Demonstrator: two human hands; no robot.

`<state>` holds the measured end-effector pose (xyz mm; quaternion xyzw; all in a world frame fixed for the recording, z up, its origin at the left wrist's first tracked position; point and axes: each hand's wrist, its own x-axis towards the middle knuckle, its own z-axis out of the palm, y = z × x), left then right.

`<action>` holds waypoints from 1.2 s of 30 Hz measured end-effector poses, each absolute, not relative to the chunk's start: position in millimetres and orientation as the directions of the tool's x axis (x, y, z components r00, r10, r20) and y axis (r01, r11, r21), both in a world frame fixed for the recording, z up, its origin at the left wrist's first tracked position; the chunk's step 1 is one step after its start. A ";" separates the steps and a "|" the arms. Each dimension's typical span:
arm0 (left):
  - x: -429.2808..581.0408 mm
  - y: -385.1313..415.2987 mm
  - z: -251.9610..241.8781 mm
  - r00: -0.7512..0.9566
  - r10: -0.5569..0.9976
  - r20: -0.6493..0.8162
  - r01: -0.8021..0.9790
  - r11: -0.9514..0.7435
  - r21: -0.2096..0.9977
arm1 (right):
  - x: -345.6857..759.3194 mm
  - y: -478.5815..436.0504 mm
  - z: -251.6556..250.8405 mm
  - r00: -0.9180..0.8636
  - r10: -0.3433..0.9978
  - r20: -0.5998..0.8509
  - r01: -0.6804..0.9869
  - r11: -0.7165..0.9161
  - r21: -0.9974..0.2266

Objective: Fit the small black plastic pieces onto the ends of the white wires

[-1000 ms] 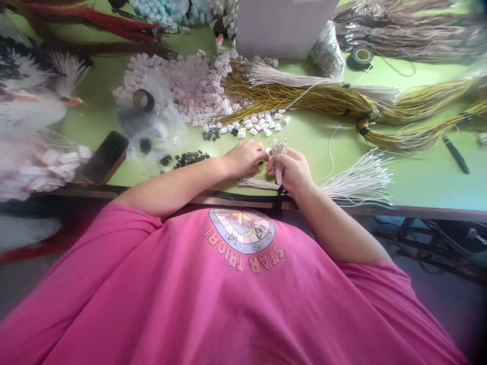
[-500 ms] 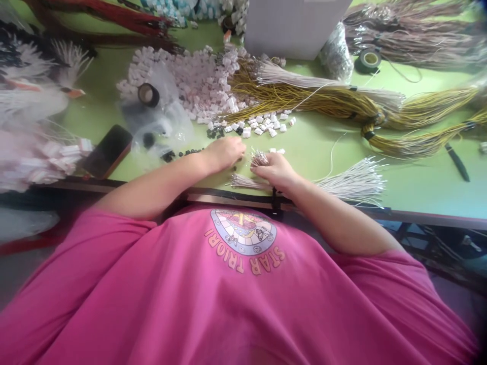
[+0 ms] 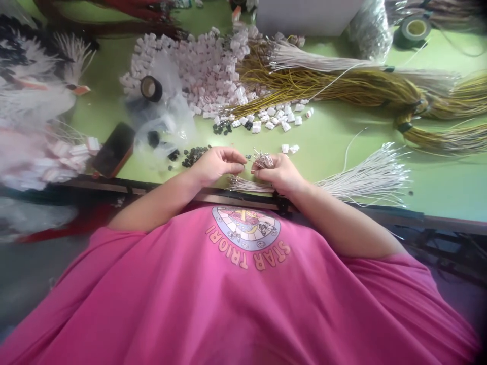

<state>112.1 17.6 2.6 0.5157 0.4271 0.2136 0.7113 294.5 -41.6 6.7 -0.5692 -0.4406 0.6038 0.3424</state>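
Observation:
My left hand (image 3: 217, 165) is closed in a pinch, thumb and forefinger together. Whatever lies between the fingertips is too small to make out. Just past them, close to the wire ends, is a tiny dark piece (image 3: 248, 157). My right hand (image 3: 284, 174) is wrapped round a bunch of white wires (image 3: 264, 160), whose metal-tipped ends stick out toward my left hand. Below that hand more white wire ends (image 3: 249, 184) lie at the table edge, and a fan of white wires (image 3: 367, 177) spreads out to the right. Small black pieces (image 3: 194, 156) lie behind my left hand.
White connector housings (image 3: 213, 68) are heaped at the back, beside yellow-and-black wire bundles (image 3: 342, 88). A clear plastic bag (image 3: 171, 111), a black tape roll (image 3: 151, 88) and a dark phone-like slab (image 3: 114, 150) sit left. Another tape roll (image 3: 415, 28) lies far right.
My left hand has turned and drawn back slightly, showing its thumb and forefinger pinched. My right hand still grips the white wires. The camera view has shifted a little.

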 end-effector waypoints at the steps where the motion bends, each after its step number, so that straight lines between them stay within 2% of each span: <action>1: 113.7 17.4 2.4 0.541 0.746 -0.389 0.127 0.385 0.914 | 294.4 -42.2 6.5 -0.108 0.918 -0.381 0.088 -0.373 -0.924; 7: 114.3 12.3 -2.3 0.600 0.749 -0.281 0.104 0.275 0.956 | 294.7 -40.5 3.7 -0.042 0.936 -0.349 0.131 -0.341 -0.931; 10: 112.7 11.7 -7.3 0.574 0.784 -0.237 0.086 0.230 0.969 | 294.8 -39.5 4.1 0.000 0.939 -0.343 0.160 -0.339 -0.927; 17: 113.6 14.0 -10.5 0.508 0.805 -0.307 0.121 0.286 0.951 | 294.8 -41.7 8.0 0.041 0.934 -0.356 0.187 -0.357 -0.915; 24: 118.4 12.5 -11.0 0.457 0.833 -0.312 0.145 0.276 0.950 | 294.0 -42.4 9.9 0.072 0.932 -0.355 0.190 -0.362 -0.913; 27: 118.8 11.5 -7.2 0.475 0.813 -0.336 0.165 0.293 0.942 | 293.6 -42.0 10.7 0.061 0.930 -0.361 0.185 -0.366 -0.912; 32: 116.6 11.4 -3.8 0.582 0.742 -0.333 0.090 0.348 0.933 | 292.7 -41.0 9.4 0.091 0.931 -0.353 0.172 -0.364 -0.915; 36: 115.2 12.9 -10.3 0.592 0.727 -0.347 0.029 0.411 0.911 | 293.0 -40.8 7.4 0.082 0.936 -0.343 0.184 -0.353 -0.917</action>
